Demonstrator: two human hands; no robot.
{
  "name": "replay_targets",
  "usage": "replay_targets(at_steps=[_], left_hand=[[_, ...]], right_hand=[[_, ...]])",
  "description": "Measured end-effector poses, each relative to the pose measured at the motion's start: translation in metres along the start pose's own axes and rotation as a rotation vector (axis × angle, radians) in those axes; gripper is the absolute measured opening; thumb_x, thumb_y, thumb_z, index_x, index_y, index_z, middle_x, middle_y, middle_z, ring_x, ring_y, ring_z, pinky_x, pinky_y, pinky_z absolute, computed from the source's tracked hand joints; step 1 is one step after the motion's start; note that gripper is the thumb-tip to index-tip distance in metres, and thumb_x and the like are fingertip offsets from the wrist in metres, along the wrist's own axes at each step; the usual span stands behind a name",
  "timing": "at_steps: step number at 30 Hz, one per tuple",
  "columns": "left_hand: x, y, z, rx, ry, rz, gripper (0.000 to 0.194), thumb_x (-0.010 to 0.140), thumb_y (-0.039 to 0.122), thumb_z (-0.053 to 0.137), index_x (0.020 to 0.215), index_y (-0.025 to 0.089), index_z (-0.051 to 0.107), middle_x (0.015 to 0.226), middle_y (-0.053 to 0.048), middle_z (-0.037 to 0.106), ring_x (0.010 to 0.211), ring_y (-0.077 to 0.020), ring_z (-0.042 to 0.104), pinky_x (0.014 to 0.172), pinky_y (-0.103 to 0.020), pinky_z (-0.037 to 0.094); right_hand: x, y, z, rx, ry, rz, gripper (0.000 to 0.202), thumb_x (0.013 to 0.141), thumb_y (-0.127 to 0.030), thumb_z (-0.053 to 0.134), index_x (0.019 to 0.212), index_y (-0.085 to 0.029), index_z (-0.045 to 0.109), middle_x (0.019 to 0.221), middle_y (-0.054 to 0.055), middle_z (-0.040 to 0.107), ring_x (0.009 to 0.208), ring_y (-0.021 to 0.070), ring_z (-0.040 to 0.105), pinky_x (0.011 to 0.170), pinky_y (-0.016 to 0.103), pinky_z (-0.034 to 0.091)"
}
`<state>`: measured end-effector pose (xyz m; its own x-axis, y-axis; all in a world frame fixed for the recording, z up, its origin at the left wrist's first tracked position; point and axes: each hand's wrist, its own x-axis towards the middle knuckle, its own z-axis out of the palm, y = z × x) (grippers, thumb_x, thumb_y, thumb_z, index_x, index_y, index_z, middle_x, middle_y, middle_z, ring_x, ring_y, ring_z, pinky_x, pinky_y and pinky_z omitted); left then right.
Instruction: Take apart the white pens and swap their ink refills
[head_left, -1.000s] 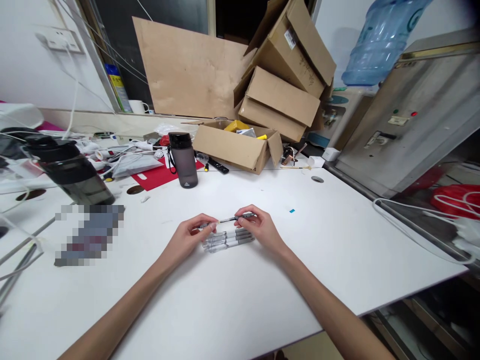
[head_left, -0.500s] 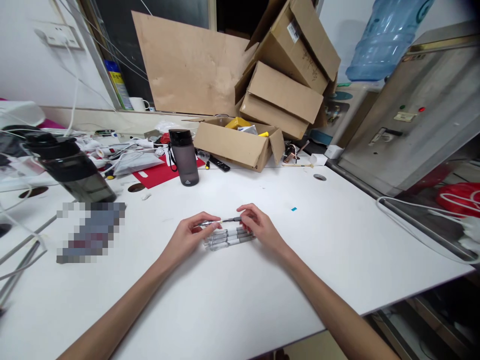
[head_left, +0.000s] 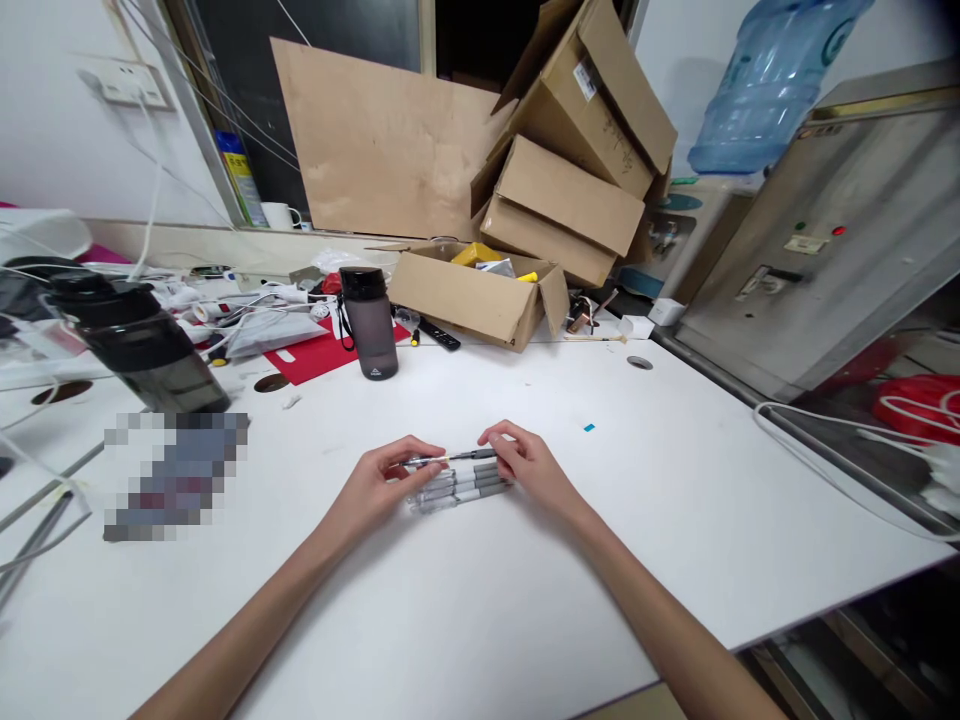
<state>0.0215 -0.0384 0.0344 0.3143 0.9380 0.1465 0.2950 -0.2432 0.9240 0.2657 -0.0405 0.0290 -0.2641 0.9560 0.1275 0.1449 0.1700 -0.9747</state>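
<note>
My left hand [head_left: 381, 482] pinches the clear end of a slim pen [head_left: 469, 456] between thumb and fingers. At its dark grey end, my right hand [head_left: 534, 472] has thumb and fingertips closed on the same pen. It lies about level, spanning the gap between both hands. Just in front of it, several more pens [head_left: 459, 489] with clear ends and grey grips rest side by side on the white table [head_left: 450, 620]. My fingers partly cover both ends of the held pen and the right ends of the row.
A dark tumbler [head_left: 373, 335] stands beyond my left hand, near a red sheet [head_left: 307, 362]. Further left are a larger black bottle [head_left: 150, 350] and a blurred-out flat object [head_left: 184, 480]. An open cardboard box [head_left: 465, 300] sits at the back; a small blue scrap [head_left: 589, 428] lies right.
The view has tilted up slightly, so everything sits a little lower. My right fingers, more spread before, have drawn in on the pen's grey end. The row of pens stays put.
</note>
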Motion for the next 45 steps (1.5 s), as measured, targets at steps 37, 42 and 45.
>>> replay_targets(at_steps=[37,42,45], left_hand=[[-0.003,0.007,0.002,-0.414,0.027,0.006,0.028,0.098,0.047,0.056,0.093,0.020,0.064,0.085,-0.003,0.060,0.083,-0.0184,0.057,0.075,-0.030,0.051],[-0.005,0.004,0.009,-0.241,-0.023,0.027,0.031,0.094,0.050,0.061,0.090,0.020,0.068,0.071,0.000,0.053,0.067,-0.0165,0.049,0.064,-0.028,0.045],[-0.006,0.005,0.012,-0.193,-0.054,0.025,0.035,0.093,0.053,0.059,0.091,0.020,0.070,0.070,0.000,0.055,0.065,-0.0172,0.051,0.064,-0.029,0.046]], right_hand=[[0.009,-0.039,0.021,-0.184,-0.125,-0.227,0.025,0.099,-0.043,0.055,0.107,-0.026,0.072,0.106,0.003,0.069,0.095,0.0189,0.061,0.077,0.029,0.044],[0.027,-0.034,0.047,0.040,-0.129,-0.307,0.024,0.096,-0.044,0.060,0.101,-0.025,0.074,0.112,0.005,0.065,0.103,0.0183,0.061,0.085,0.030,0.048],[0.027,-0.027,0.056,0.146,-0.096,-0.262,0.034,0.096,-0.051,0.058,0.083,-0.022,0.070,0.111,0.006,0.063,0.093,0.0174,0.060,0.081,0.031,0.049]])
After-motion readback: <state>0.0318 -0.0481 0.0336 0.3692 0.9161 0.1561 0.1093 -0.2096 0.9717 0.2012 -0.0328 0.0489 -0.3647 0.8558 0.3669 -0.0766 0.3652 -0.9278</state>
